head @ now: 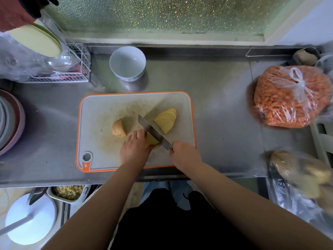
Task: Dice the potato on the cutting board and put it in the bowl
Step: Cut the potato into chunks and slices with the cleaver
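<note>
1. Cutting board [100,112], grey-white with an orange rim, lies flat on the steel counter [221,123].
2. Left hand [134,150] sits at the near middle of the board, fingers curled down over a potato piece [152,140], pressing it to the board.
3. Right hand [185,153] is wrapped tight around the handle of a knife [153,131]. Handle itself is hidden in the fist.
4. Knife blade runs diagonally, up and to the left from the right hand, flat side against the cut face of the held potato piece, just beside the left fingertips.
5. Potato is in three lots, all on the board: the held piece, an uncut end piece [119,129] with skin on just left of the left hand, and a fanned stack of slices [166,120] to the right of the blade.
6. Slices are apart from the blade; end piece is near the left hand's knuckles, can't tell if touching.
7. Bowl [128,63], white, upright, stands on the counter behind the board, well apart from the potato. No potato in it.
8. Off to the right: a knotted plastic bag of orange pieces [288,98]. Left: a wire rack [79,69] and stacked plates [9,121].
</note>
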`<state>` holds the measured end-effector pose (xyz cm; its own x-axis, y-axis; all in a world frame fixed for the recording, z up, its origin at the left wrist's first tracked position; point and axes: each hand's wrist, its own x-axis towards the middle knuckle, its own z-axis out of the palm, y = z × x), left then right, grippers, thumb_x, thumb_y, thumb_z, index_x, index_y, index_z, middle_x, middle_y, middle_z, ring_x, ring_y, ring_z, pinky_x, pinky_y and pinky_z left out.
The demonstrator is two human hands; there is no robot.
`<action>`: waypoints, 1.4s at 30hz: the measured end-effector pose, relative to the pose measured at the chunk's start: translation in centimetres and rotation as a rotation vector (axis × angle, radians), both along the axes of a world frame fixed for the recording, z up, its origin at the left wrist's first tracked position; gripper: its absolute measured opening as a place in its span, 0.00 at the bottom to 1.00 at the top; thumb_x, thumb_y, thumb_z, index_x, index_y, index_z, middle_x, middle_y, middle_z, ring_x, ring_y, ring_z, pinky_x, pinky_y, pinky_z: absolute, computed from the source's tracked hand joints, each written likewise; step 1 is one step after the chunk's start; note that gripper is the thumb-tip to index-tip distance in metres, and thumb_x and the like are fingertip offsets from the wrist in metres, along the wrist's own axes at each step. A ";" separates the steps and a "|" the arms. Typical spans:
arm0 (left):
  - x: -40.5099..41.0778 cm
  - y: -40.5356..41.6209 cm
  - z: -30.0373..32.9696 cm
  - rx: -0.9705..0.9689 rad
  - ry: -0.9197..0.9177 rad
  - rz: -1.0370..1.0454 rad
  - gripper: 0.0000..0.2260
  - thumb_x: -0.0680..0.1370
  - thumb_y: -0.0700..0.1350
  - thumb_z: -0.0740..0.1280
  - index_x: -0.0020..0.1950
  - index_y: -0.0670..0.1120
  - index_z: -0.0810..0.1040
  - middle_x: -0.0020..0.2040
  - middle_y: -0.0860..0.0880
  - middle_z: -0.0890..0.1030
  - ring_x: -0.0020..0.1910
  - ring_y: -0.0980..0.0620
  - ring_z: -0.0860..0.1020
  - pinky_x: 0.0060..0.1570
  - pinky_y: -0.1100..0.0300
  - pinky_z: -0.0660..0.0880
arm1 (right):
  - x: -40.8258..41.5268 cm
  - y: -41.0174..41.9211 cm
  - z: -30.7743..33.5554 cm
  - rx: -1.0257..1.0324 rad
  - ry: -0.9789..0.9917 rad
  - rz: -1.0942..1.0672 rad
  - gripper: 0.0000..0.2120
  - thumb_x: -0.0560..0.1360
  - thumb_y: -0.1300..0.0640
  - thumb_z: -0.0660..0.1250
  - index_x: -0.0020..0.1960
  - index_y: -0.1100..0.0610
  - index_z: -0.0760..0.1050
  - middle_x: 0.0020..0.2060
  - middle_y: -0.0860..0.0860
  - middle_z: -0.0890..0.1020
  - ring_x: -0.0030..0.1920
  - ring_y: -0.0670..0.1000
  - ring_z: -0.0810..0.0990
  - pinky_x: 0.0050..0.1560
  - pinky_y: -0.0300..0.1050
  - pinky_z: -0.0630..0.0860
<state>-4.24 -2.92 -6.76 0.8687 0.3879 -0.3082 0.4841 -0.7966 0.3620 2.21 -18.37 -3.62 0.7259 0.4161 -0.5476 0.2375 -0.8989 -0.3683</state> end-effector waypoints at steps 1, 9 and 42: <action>0.0 -0.1 0.0 -0.002 -0.005 0.005 0.21 0.73 0.51 0.71 0.61 0.45 0.70 0.60 0.47 0.73 0.59 0.45 0.74 0.50 0.51 0.74 | 0.0 0.0 0.0 0.004 -0.002 0.000 0.10 0.79 0.53 0.58 0.47 0.58 0.73 0.45 0.56 0.80 0.47 0.57 0.79 0.41 0.44 0.69; -0.9 0.3 -0.6 -0.216 -0.079 0.087 0.16 0.73 0.46 0.72 0.58 0.48 0.72 0.53 0.51 0.77 0.54 0.50 0.74 0.48 0.54 0.73 | 0.1 -0.1 0.0 0.006 0.002 0.003 0.09 0.79 0.54 0.57 0.45 0.58 0.72 0.43 0.55 0.80 0.45 0.56 0.79 0.39 0.44 0.69; -1.6 -0.8 -0.9 -0.074 -0.088 0.085 0.31 0.69 0.49 0.76 0.68 0.46 0.69 0.63 0.46 0.71 0.63 0.44 0.68 0.57 0.49 0.72 | -0.9 -2.1 -0.6 -0.060 -0.019 -0.116 0.10 0.79 0.53 0.58 0.40 0.55 0.66 0.33 0.50 0.73 0.37 0.56 0.77 0.34 0.45 0.70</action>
